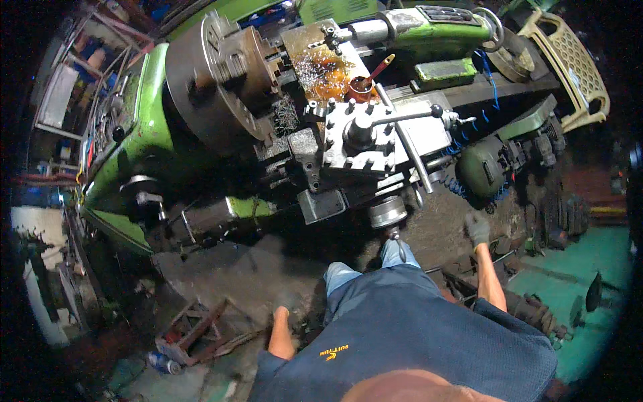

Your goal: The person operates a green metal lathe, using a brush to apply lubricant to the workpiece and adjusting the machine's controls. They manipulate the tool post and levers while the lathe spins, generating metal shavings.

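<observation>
My right hand [477, 228], in a grey glove, hangs away from the lathe, right of the carriage handwheel [388, 212]. Its fingers look loosely stretched, with nothing visible in them. On the other side of my body, my left hand [289, 301] is low and dark against the floor; its fingers are too blurred to read. Both hands are apart from the green lathe [153, 100]. The lathe's large chuck [201, 84] is at the left. A square tool post [360, 137] with a long clamping lever [408, 117] sits on the carriage.
A red-brown pot [360, 89] with a brush [383, 65] stands behind the tool post, beside a chip-strewn, oily plate [321, 63]. A beige plastic chair [569, 67] is at the far right. A reddish metal frame [194, 333] lies on the floor, lower left.
</observation>
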Demonstrator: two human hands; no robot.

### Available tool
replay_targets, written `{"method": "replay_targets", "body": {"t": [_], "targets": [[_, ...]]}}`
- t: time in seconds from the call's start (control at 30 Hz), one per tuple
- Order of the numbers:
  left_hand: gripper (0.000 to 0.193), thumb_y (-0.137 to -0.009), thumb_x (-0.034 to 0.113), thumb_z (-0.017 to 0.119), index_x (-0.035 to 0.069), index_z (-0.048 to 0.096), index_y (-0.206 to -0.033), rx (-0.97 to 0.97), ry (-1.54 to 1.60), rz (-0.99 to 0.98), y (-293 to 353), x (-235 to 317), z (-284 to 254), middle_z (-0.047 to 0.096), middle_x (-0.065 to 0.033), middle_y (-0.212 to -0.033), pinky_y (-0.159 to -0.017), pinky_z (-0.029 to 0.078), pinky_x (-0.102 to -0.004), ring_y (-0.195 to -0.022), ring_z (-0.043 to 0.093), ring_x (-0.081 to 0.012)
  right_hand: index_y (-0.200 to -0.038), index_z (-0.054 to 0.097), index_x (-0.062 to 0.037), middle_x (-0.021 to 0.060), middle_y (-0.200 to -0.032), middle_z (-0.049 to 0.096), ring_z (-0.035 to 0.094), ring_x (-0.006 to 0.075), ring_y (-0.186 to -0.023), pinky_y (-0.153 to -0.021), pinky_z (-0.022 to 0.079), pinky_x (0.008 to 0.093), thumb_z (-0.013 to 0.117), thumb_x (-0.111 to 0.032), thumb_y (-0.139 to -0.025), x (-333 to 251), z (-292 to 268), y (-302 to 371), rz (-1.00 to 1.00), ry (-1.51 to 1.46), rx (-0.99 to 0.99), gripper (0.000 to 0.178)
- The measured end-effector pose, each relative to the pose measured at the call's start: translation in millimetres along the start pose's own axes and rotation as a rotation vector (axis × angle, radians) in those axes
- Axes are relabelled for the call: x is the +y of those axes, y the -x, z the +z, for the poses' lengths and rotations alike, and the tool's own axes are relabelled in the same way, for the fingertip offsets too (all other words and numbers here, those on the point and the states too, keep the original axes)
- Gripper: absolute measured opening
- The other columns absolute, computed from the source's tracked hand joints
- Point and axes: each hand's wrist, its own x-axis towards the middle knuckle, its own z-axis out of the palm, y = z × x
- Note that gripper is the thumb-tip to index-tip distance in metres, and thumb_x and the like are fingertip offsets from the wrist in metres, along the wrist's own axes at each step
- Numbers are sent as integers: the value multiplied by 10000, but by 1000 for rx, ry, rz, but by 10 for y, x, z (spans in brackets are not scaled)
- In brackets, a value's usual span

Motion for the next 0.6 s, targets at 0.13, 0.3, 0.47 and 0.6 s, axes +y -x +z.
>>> {"method": "replay_targets", "body": {"t": [0.13,0.3,0.47,0.6], "targets": [[299,-865,285,636,52,730,-1028,364,316,-86,-5,924,-653,699,-190,-1041,-825,526,-430,-945,672,-346,-1050,701,-55,145,-1019,721,694,309,-938,-827,520,378,649,-290,-936,-1445,-947,-1370,-444,-207,297,267],[218,-934,167,621,-4,679,-1056,1093,535,213,89,3025,-2396,692,-161,-1072,-916,503,-386,-1002,661,-305,-1151,701,-89,114,-1084,726,691,226,-996,-876,518,342,673,-390,-915,-3152,-1384,-2145,-566,-470,43,384],[205,-904,168,645,6,689,-1023,1610,388,613,377,4550,-3472,688,-182,-1091,-950,488,-452,-1065,636,-375,-1187,701,-113,142,-1105,718,688,272,-1025,-918,516,382,666,-582,-849,-4133,-855,-2625,-733,-382,-184,579],[231,-907,171,626,25,708,-1066,1537,270,621,281,4972,-3687,709,-161,-1096,-950,492,-427,-1043,669,-337,-1062,738,-145,146,-961,724,697,309,-917,-810,523,405,650,-602,-842,-4490,-472,-2762,-816,-450,-327,515]]}}
